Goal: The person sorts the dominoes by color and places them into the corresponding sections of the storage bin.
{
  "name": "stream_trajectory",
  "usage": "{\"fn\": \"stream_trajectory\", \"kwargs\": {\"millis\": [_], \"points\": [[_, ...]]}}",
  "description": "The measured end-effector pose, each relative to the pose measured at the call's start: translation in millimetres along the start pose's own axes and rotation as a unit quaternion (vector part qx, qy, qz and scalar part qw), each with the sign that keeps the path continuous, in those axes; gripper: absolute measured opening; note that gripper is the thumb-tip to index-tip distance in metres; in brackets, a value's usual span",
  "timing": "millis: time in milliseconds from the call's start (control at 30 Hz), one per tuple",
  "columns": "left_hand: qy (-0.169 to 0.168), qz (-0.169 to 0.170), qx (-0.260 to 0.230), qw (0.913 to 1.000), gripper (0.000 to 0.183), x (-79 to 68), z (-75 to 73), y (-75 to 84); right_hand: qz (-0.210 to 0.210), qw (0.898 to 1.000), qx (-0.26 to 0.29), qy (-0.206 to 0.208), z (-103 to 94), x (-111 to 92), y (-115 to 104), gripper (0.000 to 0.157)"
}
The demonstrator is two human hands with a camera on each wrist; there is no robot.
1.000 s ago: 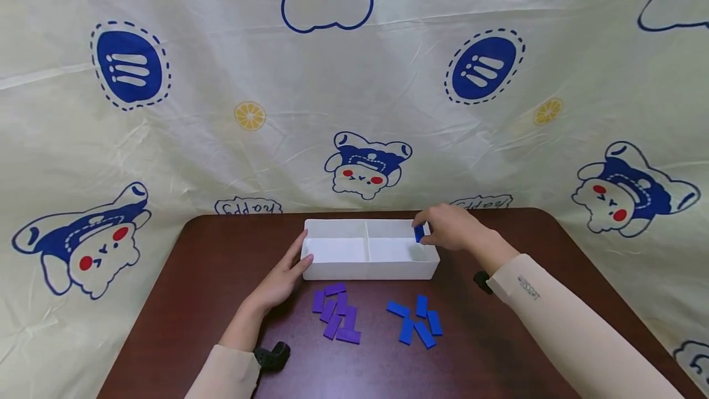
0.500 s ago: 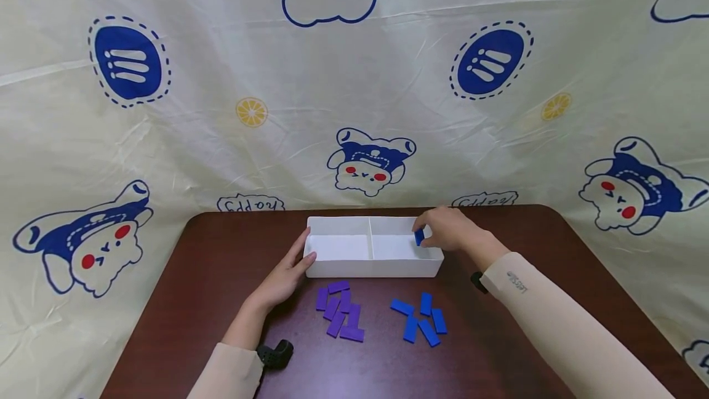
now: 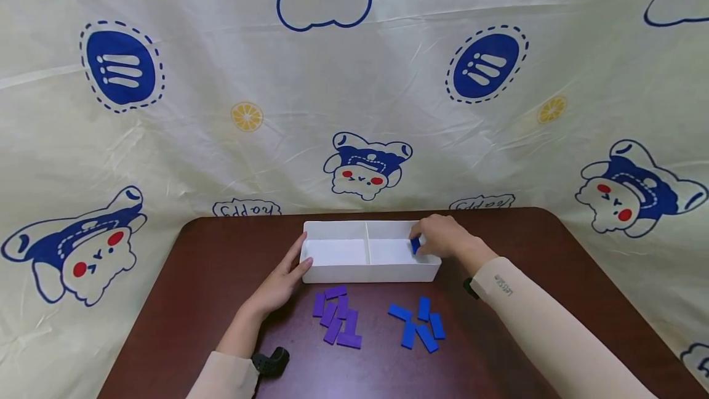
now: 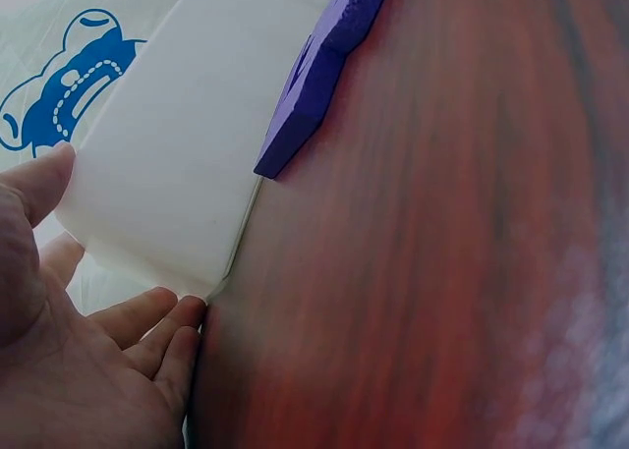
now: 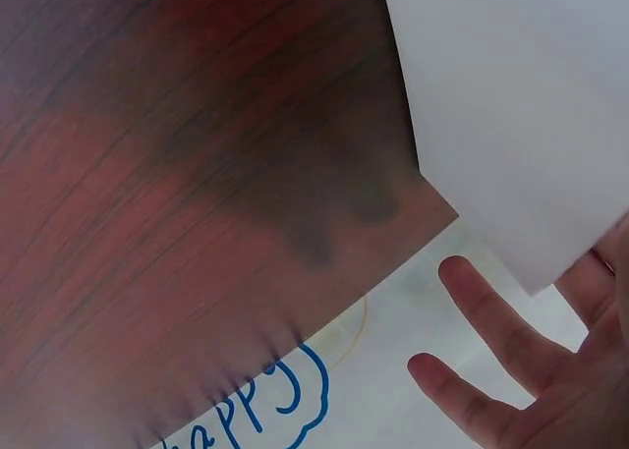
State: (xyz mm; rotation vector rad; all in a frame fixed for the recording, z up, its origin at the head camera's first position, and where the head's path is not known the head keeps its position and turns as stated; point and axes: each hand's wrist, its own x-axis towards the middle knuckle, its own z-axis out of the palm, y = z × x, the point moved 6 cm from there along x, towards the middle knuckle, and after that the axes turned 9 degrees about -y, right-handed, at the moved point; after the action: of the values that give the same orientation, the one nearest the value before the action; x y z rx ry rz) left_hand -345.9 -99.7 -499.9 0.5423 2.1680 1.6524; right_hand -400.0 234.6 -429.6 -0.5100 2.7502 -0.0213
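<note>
A white two-compartment box [image 3: 371, 274] stands toward the back of the table. At its left end rests my left hand [image 3: 281, 281], fingers and thumb touching the outer wall; the left wrist view shows these fingers fairly straight. My right hand [image 3: 443, 237] reaches over the right end and pinches a small blue block [image 3: 415, 245] inside the right compartment. In the right wrist view, two fingers [image 5: 501, 336] extend beside the box wall, while the pinched block is hidden. Several purple blocks [image 3: 335, 319] and several blue blocks [image 3: 408, 334] lie in front of the box.
The dark wooden table [image 3: 221, 263] has its back edge just behind the box. Beyond hangs a pale printed cloth [image 3: 354, 91]. Dark bands [image 3: 271, 362] sit on both wrists.
My right hand has lowered the blue block deeper into the right compartment and shifted slightly left. The left hand stays at the box's end. The head view has shifted a little.
</note>
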Motion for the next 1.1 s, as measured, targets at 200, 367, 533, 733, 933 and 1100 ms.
{"fn": "stream_trajectory", "kwargs": {"millis": [200, 367, 533, 733, 933, 1100], "points": [[0.002, -0.002, -0.007, 1.0, 0.068, -0.1, 1.0, -2.4, 0.0, 1.0, -0.007, -0.002, 0.4, 1.6, -2.7, 0.038], [0.0, 0.003, -0.012, 0.9999, 0.069, 0.9, 2.3, -3.1, 0.003, 1.0, -0.013, 0.0, 0.3, 2.7, -1.9, 0.037], [0.0, 0.001, -0.01, 1.0, 0.069, 0.3, 1.6, -2.3, 0.001, 1.0, -0.01, 0.0, 1.8, 5.1, -1.4, 0.036], [-0.001, 0.003, -0.009, 0.9999, 0.069, 1.0, 0.8, -2.6, 0.006, 1.0, -0.013, -0.009, 4.1, 7.4, -1.0, 0.037], [0.003, -0.002, -0.002, 1.0, 0.069, 0.7, -0.2, -3.5, 0.015, 1.0, -0.016, -0.012, 5.5, 8.3, -1.7, 0.036], [-0.002, 0.003, -0.008, 1.0, 0.07, 0.8, -0.3, -2.5, 0.02, 1.0, -0.017, -0.01, 7.1, 9.1, -2.4, 0.035]]}}
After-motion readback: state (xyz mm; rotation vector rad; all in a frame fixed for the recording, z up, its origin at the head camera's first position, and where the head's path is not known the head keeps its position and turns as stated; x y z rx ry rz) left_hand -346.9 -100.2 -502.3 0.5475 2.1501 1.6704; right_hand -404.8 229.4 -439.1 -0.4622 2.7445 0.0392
